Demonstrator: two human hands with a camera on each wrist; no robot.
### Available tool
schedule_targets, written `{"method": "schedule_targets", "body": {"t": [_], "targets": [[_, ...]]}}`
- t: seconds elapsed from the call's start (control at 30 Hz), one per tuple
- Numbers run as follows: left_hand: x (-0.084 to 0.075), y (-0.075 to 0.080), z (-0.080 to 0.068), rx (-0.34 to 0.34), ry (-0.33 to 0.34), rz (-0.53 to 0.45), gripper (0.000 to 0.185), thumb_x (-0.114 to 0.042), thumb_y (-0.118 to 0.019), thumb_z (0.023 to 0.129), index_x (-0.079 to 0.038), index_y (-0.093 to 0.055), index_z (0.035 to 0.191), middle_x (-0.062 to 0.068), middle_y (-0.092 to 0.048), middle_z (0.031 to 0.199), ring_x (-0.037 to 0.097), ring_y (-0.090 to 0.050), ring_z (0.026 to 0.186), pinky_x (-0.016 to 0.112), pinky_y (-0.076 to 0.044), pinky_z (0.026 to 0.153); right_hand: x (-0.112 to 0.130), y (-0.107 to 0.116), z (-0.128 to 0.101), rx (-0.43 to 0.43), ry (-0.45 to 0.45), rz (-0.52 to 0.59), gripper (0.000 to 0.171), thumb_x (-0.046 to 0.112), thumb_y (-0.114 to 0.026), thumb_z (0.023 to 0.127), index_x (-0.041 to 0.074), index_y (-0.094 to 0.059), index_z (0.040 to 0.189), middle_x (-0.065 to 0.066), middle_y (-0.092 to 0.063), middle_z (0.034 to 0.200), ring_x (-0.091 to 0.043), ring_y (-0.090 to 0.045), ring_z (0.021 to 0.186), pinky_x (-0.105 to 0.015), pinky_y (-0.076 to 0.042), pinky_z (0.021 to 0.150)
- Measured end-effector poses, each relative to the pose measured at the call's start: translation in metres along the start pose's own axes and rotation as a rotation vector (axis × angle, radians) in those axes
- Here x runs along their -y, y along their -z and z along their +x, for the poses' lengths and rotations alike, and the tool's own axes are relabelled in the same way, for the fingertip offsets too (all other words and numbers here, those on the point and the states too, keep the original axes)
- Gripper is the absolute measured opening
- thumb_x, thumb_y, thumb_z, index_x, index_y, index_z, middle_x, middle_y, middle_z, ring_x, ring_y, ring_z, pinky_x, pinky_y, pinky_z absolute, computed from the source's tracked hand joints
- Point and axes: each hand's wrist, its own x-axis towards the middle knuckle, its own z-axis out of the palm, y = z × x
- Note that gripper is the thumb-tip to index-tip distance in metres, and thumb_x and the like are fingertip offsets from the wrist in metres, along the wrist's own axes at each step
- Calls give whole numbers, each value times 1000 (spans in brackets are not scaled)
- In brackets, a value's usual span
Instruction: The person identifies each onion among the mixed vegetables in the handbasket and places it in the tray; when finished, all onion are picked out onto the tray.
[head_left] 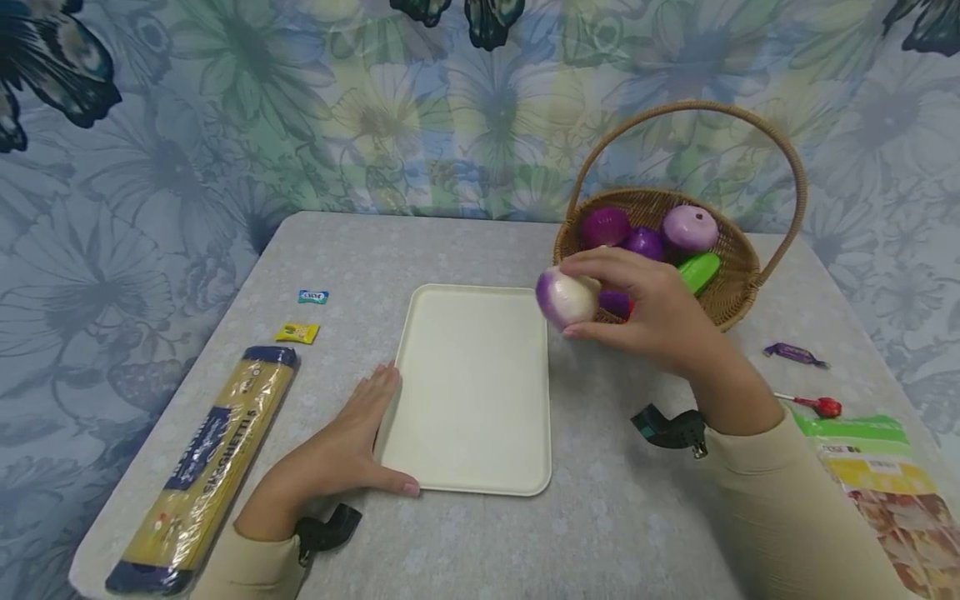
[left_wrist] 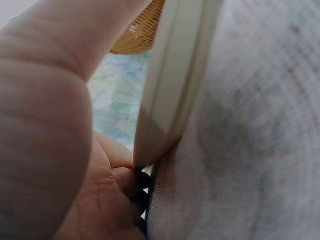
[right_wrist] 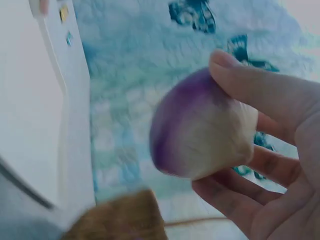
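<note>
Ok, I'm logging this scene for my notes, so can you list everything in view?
turnip: one, white and purple, held above the tray's right edge
tray: one, cream, table centre
basket: one, wicker with handle, back right
purple vegetables: three or more, in the basket
green vegetable: one, in the basket
spaghetti pack: one, yellow and blue, left edge
small sweets: two, yellow and blue-green, left of the tray
purple sweet: one, right of the basket
lollipop: one, red, right
snack bag: one, green and yellow, right edge
table: one, grey cloth
left hand: flat against the tray's left edge
right hand: grips the turnip
</note>
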Motion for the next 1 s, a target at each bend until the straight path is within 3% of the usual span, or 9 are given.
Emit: {"method": "schedule_targets", "body": {"t": [0.17,0.33,0.63,1.0], "targets": [[1,1,0,2,-6,4,160,-73,-94,57,5,-6,166,21,1,173,32,8,159,48,4,126,13,-25,-5,158,26,42,65,18,-100,74,4,-73,131,-5,-69,133,-24,-62,125,-34,-51,105],[2,0,0,7,-20,6,160,-73,-93,58,5,-5,166,22,2,173,32,8,159,47,4,126,19,-48,-12,236,42,103,64,18,-99,73,4,-74,130,-7,-69,132,-24,-62,124,-39,-52,105],[2,0,1,1,-22,3,160,-72,-94,58,6,-5,166,21,3,173,32,8,159,46,6,126,25,-71,-21,411,-28,87,59,23,-98,76,10,-75,129,-3,-67,134,-23,-60,125,-42,-50,107],[1,0,0,0,-21,2,160,-72,-94,57,6,-5,165,21,2,173,31,7,159,47,3,126,33,-88,-28,564,-45,68,58,19,-99,71,12,-77,124,0,-67,128,-20,-59,119,-37,-49,104]]}}
